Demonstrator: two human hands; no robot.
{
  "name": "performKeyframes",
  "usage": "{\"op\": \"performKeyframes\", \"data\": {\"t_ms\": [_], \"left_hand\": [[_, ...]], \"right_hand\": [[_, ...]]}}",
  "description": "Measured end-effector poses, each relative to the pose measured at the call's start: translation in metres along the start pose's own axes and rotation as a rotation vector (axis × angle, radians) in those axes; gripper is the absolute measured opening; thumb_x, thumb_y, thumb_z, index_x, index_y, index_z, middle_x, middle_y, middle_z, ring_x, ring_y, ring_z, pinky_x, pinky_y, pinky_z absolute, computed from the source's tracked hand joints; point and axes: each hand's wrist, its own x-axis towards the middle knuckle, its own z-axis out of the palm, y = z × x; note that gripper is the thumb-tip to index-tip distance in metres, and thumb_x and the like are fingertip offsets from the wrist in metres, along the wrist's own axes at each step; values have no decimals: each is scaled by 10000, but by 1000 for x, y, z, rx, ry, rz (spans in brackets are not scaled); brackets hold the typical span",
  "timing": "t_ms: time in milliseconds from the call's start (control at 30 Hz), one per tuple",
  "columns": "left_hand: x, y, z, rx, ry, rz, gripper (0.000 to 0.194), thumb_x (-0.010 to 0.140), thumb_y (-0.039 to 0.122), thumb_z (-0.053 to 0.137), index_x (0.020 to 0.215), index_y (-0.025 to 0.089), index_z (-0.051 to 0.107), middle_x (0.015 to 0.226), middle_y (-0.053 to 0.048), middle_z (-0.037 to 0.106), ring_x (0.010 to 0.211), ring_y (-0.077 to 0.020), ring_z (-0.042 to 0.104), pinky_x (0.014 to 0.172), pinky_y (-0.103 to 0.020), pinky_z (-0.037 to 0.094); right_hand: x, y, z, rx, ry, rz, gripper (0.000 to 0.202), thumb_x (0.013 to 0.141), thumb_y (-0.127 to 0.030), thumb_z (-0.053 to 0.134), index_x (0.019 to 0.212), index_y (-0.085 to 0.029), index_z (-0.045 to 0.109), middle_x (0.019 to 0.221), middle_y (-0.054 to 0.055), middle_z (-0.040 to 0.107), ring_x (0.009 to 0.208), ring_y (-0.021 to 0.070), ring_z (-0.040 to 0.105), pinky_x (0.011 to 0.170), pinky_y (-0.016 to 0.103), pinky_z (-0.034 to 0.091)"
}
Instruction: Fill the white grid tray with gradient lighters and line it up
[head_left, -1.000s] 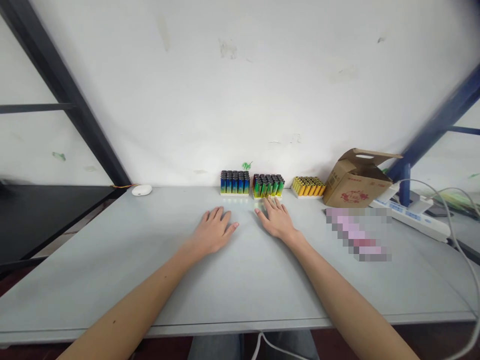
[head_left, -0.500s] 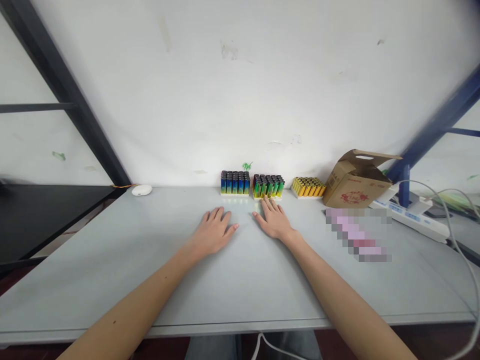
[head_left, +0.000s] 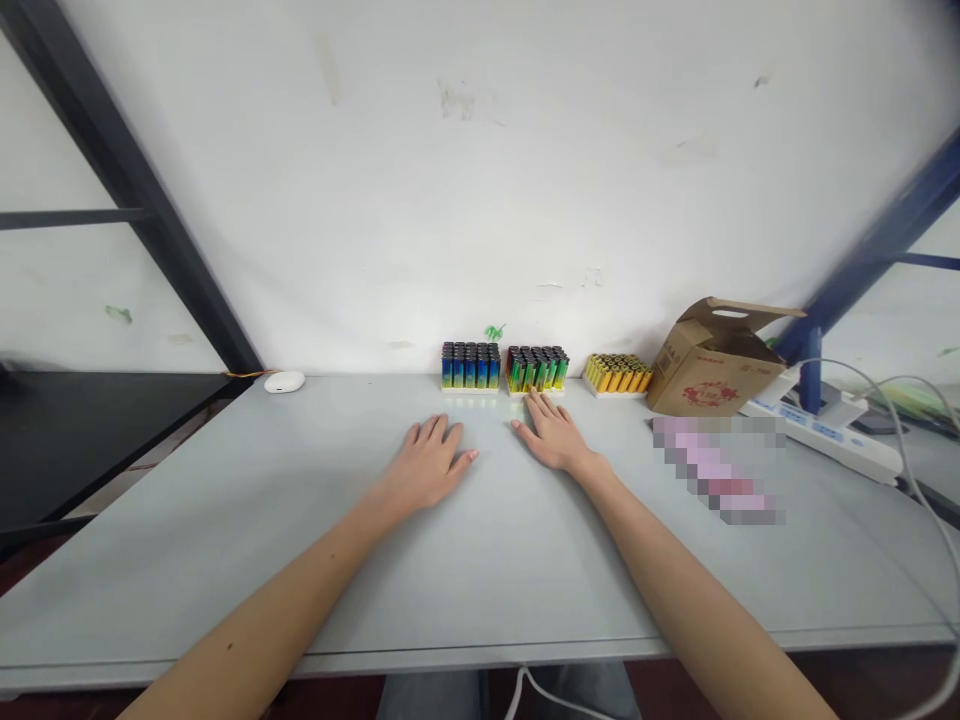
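Note:
My left hand [head_left: 427,465] lies flat on the grey table [head_left: 360,580], fingers and thumb apart, holding nothing. My right hand [head_left: 555,435] is also flat and open, its fingertips at the front edge of the middle pack of green batteries [head_left: 538,370]; whether they touch it I cannot tell. Just left of that pack stands a pack of blue batteries [head_left: 470,367], upright in a pale tray. To the right, a pack of yellow batteries [head_left: 618,375] stands in another pale tray. All three are lined up near the wall.
An opened cardboard box [head_left: 709,375] stands beside the yellow batteries. A white power strip [head_left: 832,440] with cables lies at the right, and a blurred-out pink item [head_left: 709,470] is in front of the box. A white rounded case [head_left: 284,382] sits at the back left.
My right hand has shifted very slightly to the right and away from me. My left hand and the battery packs stay about where they were.

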Motion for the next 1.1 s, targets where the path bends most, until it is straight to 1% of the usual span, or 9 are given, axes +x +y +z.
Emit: {"op": "performKeyframes", "data": {"t_ms": [200, 300, 433, 567, 700, 767, 900, 967, 1100], "left_hand": [[1, -1, 2, 3, 2, -2, 559, 966, 505, 249, 1336, 138, 453, 1422, -192, 420, 1358, -323, 332, 1088, -497, 270], [1, -2, 3, 5, -1, -2, 555, 962, 495, 275, 1345, 133, 447, 1439, -199, 404, 1365, -329, 325, 1090, -499, 272], [1, -4, 5, 17, -9, 0, 556, 959, 485, 284, 1362, 132, 434, 1457, -201, 384, 1370, -331, 320, 1092, -502, 272], [1, -4, 6, -2, -1, -1, 553, 956, 485, 295, 1359, 134, 437, 1459, -203, 384, 1374, -333, 314, 1092, -519, 264], [2, -4, 6, 0, -13, -8, 561, 954, 489, 298, 1359, 126, 439, 1460, -210, 381, 1375, -343, 311, 1093, -519, 262], [2, -3, 6, 2, -20, -13, 566, 954, 488, 298, 1364, 123, 435, 1465, -212, 374, 1378, -344, 308, 1095, -516, 260], [2, -3, 4, -3, -26, -15, 568, 954, 477, 303, 1373, 117, 430, 1468, -213, 371, 1382, -345, 303, 1100, -519, 255], [1, -2, 3, -5, -29, -14, 567, 954, 472, 303, 1377, 116, 429, 1465, -212, 375, 1385, -342, 299, 1104, -521, 250], [1, -1, 4, -37, -17, -29, 569, 946, 488, 320, 1372, 130, 434, 1464, -207, 379, 1392, -332, 290, 1116, -521, 230]], "right_hand": [[1, 2, 2, -15, 4, 1, 784, 924, -633, 124, 1521, -126, 164, 1601, 79, 102, 1468, 260, 106, 1156, 433, 135], [1, 1, 1, -17, 16, -3, 761, 933, -607, 165, 1513, -115, 184, 1596, 94, 136, 1463, 263, 129, 1155, 433, 145], [-1, -1, 0, -7, 109, -2, 710, 935, -520, 290, 1481, -68, 250, 1570, 142, 225, 1448, 266, 175, 1157, 393, 179], [0, -1, 2, -10, 163, 24, 718, 925, -484, 343, 1471, -27, 249, 1573, 182, 183, 1455, 284, 143, 1162, 383, 183], [1, 2, 5, 5, 127, 19, 769, 929, -517, 318, 1500, -28, 159, 1593, 159, 109, 1465, 288, 105, 1168, 395, 179], [1, 2, 4, 12, 125, 15, 762, 930, -521, 313, 1498, -31, 177, 1591, 155, 124, 1461, 296, 121, 1163, 402, 193], [-3, 0, -1, 15, 121, -64, 641, 947, -478, 307, 1429, -59, 363, 1504, 152, 369, 1419, 283, 255, 1148, 389, 228], [-7, -3, -3, 13, 90, -127, 607, 952, -479, 306, 1394, -81, 422, 1470, 151, 421, 1397, 277, 302, 1139, 388, 242], [-15, -9, -4, 0, 4, -189, 680, 941, -564, 281, 1430, -101, 378, 1528, 167, 318, 1425, 303, 249, 1137, 436, 225]]}}
